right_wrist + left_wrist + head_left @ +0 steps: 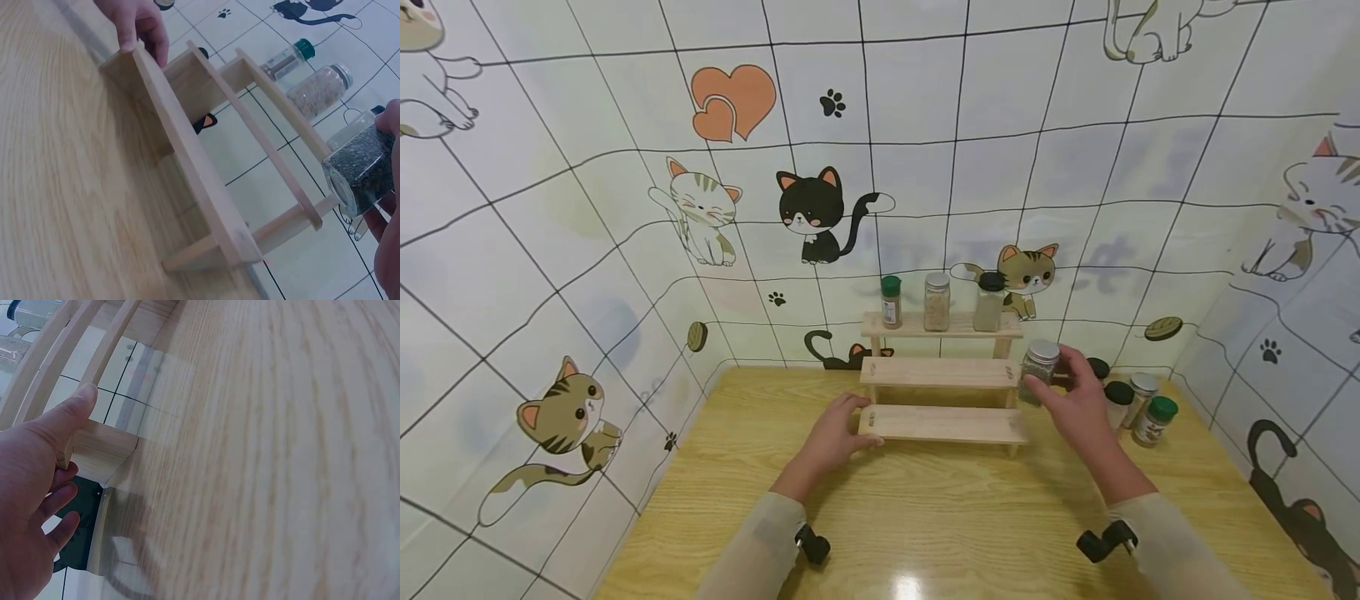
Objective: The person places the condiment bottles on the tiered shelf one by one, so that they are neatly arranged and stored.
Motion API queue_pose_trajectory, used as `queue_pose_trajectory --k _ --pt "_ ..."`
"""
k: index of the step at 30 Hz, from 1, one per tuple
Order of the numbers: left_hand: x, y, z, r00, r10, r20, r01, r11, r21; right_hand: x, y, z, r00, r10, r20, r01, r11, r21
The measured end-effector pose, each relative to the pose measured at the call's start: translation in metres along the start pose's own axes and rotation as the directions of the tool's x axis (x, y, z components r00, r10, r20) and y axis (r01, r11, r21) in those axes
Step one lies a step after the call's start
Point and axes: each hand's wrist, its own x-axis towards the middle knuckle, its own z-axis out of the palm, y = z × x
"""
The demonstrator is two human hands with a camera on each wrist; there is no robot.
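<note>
A three-tier wooden shelf rack (940, 373) stands at the back of the table. My left hand (829, 437) grips the left end of its lowest board; in the left wrist view the thumb (72, 409) lies along the board and fingers curl beneath. My right hand (1075, 400) holds a glass spice jar (1034, 379) with a silver lid beside the right end of the middle tier. Dark grains fill that jar (359, 172) in the right wrist view. The top tier bears a green-capped jar (891, 307), a silver-lidded jar (937, 307) and a black-lidded jar (988, 308).
Right of the rack, near my right forearm, stand a black-lidded jar (1117, 404), a silver-lidded jar (1142, 392) and a green-capped jar (1155, 421). Another black lid (1099, 367) shows partly behind my right hand. A cat-printed tiled wall covering (910, 183) rises behind the table (925, 508).
</note>
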Motion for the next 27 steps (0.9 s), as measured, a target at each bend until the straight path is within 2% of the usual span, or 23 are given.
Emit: queue_pose_trajectory --k 5,13,21,27 --pt "-0.001 0.001 0.0 1.0 -0.006 0.006 0.006 1.0 0.0 0.01 -0.003 0.012 0.998 -0.019 0.062 0.015 0.998 0.067" --pt "0.0 -0.001 0.001 1.0 -0.01 0.009 0.01 1.0 0.002 0.022 -0.01 0.034 0.992 0.011 0.125 -0.031 0.987 0.159" --pt "0.001 -0.001 0.002 1.0 -0.006 0.015 0.006 1.0 -0.007 0.031 -0.013 0.059 0.981 0.022 0.195 -0.062 0.978 0.197" --pt "0.001 -0.002 0.001 1.0 -0.005 0.004 0.005 1.0 -0.009 0.04 -0.02 0.081 0.965 -0.004 0.263 -0.057 0.973 0.223"
